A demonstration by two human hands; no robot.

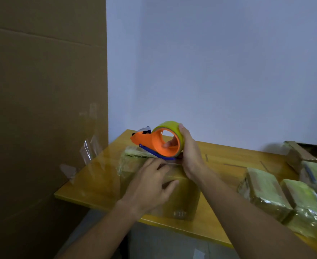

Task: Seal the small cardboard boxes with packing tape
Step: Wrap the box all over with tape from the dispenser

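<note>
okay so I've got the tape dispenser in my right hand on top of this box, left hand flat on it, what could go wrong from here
1. The left hand lies flat on the box right by the tape dispenser; its toothed end could catch a finger.
2. The box sits near the table front edge, so a hard pull might slide it off.
3. Loose tape strips hang off the big cardboard sheet and may snag a sleeve or fresh tape.

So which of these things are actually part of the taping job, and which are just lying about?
In use:
- tape dispenser, gripped by the right hand
- cardboard box under the left hand

Lying about:
- wrapped boxes on the right of the table
- big cardboard sheet standing at left
</note>
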